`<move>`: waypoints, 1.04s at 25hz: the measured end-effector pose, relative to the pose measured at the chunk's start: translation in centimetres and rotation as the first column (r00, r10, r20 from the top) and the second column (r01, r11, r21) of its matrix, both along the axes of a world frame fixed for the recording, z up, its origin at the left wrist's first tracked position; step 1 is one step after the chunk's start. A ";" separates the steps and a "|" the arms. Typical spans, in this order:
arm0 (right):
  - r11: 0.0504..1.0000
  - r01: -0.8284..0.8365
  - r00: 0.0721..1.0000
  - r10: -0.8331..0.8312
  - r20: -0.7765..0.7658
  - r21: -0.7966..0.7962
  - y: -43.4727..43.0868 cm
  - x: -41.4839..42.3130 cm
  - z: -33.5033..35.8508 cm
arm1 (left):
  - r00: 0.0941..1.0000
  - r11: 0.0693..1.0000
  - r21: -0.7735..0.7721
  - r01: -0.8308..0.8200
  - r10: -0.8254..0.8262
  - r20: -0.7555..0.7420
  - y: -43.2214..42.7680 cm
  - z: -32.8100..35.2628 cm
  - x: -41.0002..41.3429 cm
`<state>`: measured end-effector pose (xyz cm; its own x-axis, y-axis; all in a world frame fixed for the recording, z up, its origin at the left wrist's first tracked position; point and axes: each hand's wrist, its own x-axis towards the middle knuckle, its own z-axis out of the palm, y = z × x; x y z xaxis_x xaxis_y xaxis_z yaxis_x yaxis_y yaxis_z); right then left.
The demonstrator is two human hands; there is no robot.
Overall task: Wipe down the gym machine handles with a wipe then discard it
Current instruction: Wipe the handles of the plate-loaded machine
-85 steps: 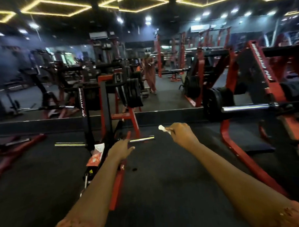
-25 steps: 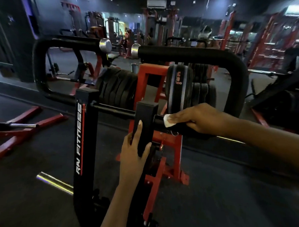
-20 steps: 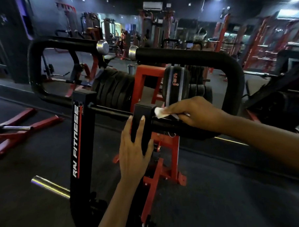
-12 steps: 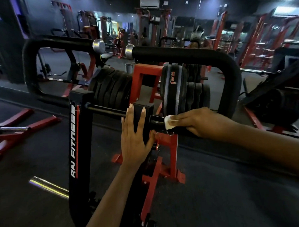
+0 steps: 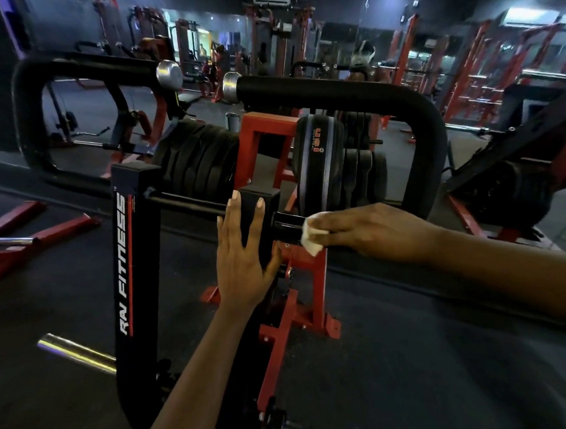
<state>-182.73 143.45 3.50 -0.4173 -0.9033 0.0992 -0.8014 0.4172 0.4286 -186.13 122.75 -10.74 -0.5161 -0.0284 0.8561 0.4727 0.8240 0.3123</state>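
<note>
Wipe (image 5: 311, 238), a small white wad, pokes out past the fingertips of the right hand (image 5: 370, 233), which pinches it onto the black handle bar (image 5: 287, 226); soft, light and probably damp, it is best kept bunched under the fingers. Left hand (image 5: 244, 258) rests flat, fingers straight, on the black post (image 5: 264, 202) alongside

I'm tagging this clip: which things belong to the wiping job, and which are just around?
Job: wipe, right hand pinching it, black bar under it, padded handle, left hand resting on black post.
Just around: weight plates, chrome bar, red floor frame.
</note>
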 end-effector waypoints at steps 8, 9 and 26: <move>0.983 -0.176 0.974 0.182 -0.132 0.062 -2.2 -0.4 -0.5 | 1.000 1.000 -0.012 -0.026 0.026 0.002 0.2 0.1 0.1; 0.969 -0.207 0.962 0.226 -0.154 0.133 -3.2 -0.7 -0.9 | 1.000 1.000 -0.009 -0.016 0.016 0.002 0.2 0.2 0.2; 0.655 0.737 0.455 -0.297 0.840 -0.168 -6.5 -6.5 0.9 | 0.999 1.000 0.008 -0.019 0.019 -0.045 0.4 -0.1 0.0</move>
